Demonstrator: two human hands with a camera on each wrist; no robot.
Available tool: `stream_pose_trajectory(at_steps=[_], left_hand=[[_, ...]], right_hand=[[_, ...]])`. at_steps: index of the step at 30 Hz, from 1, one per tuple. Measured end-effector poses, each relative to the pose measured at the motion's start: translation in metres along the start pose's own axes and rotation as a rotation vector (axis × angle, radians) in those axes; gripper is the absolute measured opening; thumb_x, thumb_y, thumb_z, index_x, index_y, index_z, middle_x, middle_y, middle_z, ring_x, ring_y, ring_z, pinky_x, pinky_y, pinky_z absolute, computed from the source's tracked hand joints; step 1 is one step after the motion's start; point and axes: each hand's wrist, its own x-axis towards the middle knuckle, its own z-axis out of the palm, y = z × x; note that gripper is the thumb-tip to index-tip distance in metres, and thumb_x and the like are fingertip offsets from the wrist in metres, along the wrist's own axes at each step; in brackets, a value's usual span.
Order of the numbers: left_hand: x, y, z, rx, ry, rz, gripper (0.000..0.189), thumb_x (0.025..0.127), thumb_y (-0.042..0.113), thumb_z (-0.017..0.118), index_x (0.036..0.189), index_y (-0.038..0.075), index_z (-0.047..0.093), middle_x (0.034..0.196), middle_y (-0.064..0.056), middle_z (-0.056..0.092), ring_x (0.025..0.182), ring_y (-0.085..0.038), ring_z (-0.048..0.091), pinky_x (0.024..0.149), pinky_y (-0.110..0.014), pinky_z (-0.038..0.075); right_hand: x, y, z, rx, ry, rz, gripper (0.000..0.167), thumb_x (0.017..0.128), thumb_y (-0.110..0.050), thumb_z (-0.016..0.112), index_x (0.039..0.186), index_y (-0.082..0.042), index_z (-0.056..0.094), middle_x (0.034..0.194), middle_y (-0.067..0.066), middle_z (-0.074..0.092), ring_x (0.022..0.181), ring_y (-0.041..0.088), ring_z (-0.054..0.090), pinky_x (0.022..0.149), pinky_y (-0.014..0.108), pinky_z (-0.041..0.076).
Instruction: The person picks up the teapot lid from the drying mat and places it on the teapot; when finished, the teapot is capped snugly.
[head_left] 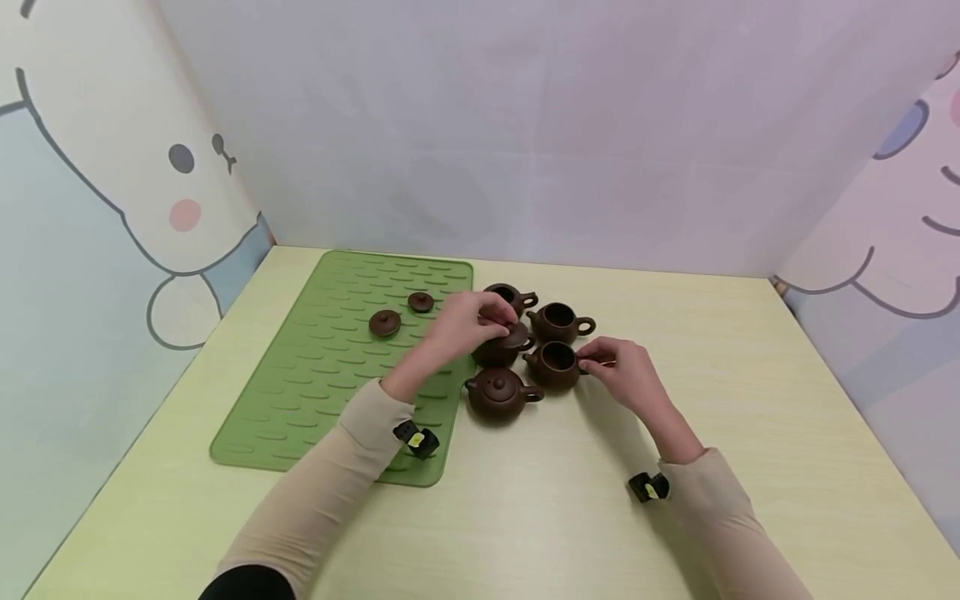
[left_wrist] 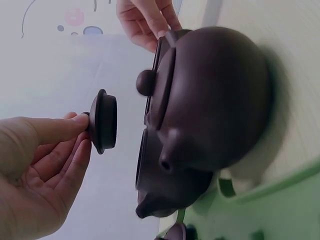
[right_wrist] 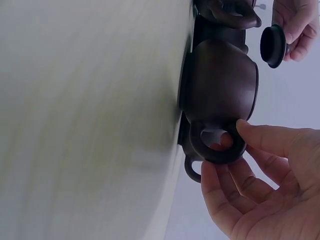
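Note:
My left hand (head_left: 463,325) pinches a small dark brown teapot lid (left_wrist: 105,122) by its knob. In the left wrist view the lid hangs apart from the pots, rim facing them. In the head view it overlaps an unglazed dark teapot (head_left: 491,357), whose opening is hidden there. With thumb and fingers, my right hand (head_left: 626,373) grips the ring handle (right_wrist: 196,142) of a lidless teapot (head_left: 553,382), which stands upright on the table. Nearest the front is a teapot (head_left: 497,404) with its lid on.
Behind stand two more lidless teapots (head_left: 561,325), one at the back left (head_left: 504,293). A green ridged mat (head_left: 322,367) covers the table's left part, bearing a larger loose lid (head_left: 385,323) and a smaller one (head_left: 421,302). The pale table (head_left: 720,400) meets a wall behind.

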Motion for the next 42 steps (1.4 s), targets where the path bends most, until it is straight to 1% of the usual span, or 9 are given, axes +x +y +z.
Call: stream_pose_trajectory(at_steps=[7,10,15,20,25,32,38,42], left_hand=[[0.005,0.007,0.013,-0.027,-0.005,0.036,0.013,0.091,0.002,0.07,0.102,0.006,0.072,0.102,-0.008,0.074,0.097,-0.018,0.071,0.084,-0.022,0.058],[0.008,0.009,0.018,-0.025,-0.005,0.048,0.012,0.091,0.003,0.071,0.102,0.007,0.073,0.102,-0.007,0.075,0.096,-0.017,0.071,0.084,-0.022,0.058],[0.012,0.011,0.028,0.002,0.004,0.068,0.011,0.091,0.006,0.072,0.101,0.01,0.073,0.1,-0.005,0.075,0.096,-0.015,0.071,0.083,-0.021,0.058],[0.015,0.013,0.038,-0.017,-0.003,0.096,0.011,0.09,0.003,0.071,0.1,0.007,0.072,0.1,-0.007,0.075,0.096,-0.017,0.071,0.084,-0.021,0.058],[0.018,0.014,0.045,-0.031,-0.016,0.09,0.011,0.089,0.001,0.072,0.1,0.006,0.072,0.098,-0.008,0.074,0.096,-0.018,0.07,0.085,-0.019,0.058],[0.021,0.012,0.053,-0.026,-0.031,0.085,0.011,0.089,0.003,0.072,0.099,0.009,0.072,0.099,-0.005,0.074,0.096,-0.015,0.07,0.084,-0.018,0.057],[0.02,0.013,0.055,0.008,-0.036,0.072,0.011,0.089,0.004,0.073,0.099,0.01,0.072,0.099,-0.004,0.075,0.095,-0.014,0.07,0.081,-0.017,0.056],[0.021,0.015,0.057,0.03,-0.039,0.083,0.012,0.089,0.004,0.073,0.099,0.01,0.072,0.099,-0.003,0.075,0.095,-0.013,0.07,0.081,-0.016,0.055]], right_hand=[[0.0,-0.001,0.0,0.001,0.0,0.006,0.012,0.092,-0.004,0.069,0.102,-0.002,0.074,0.102,0.017,0.075,0.097,0.034,0.073,0.076,0.033,0.057],[0.001,0.0,0.0,0.002,0.001,0.005,0.012,0.092,-0.005,0.069,0.102,-0.002,0.075,0.102,0.017,0.075,0.097,0.034,0.073,0.076,0.032,0.057],[0.002,0.0,-0.001,0.001,-0.003,0.006,0.012,0.092,-0.006,0.07,0.103,-0.003,0.075,0.103,0.016,0.076,0.097,0.034,0.073,0.077,0.032,0.057],[0.001,-0.001,-0.001,-0.002,-0.005,0.011,0.012,0.092,-0.006,0.069,0.103,-0.003,0.075,0.102,0.016,0.076,0.097,0.033,0.073,0.077,0.034,0.058],[0.001,0.0,-0.001,-0.006,-0.003,0.003,0.012,0.092,-0.006,0.069,0.103,-0.003,0.075,0.102,0.016,0.076,0.097,0.034,0.073,0.077,0.036,0.058],[0.0,0.001,-0.001,-0.008,0.003,-0.002,0.013,0.092,-0.004,0.069,0.103,-0.002,0.075,0.102,0.016,0.076,0.097,0.034,0.073,0.078,0.037,0.059],[0.001,0.001,0.0,0.005,-0.004,0.0,0.013,0.092,-0.004,0.068,0.103,-0.001,0.074,0.103,0.017,0.075,0.098,0.035,0.073,0.08,0.041,0.06],[0.001,0.0,0.0,0.005,-0.005,0.01,0.013,0.092,-0.004,0.068,0.104,-0.002,0.074,0.104,0.017,0.075,0.099,0.035,0.073,0.081,0.043,0.06]])
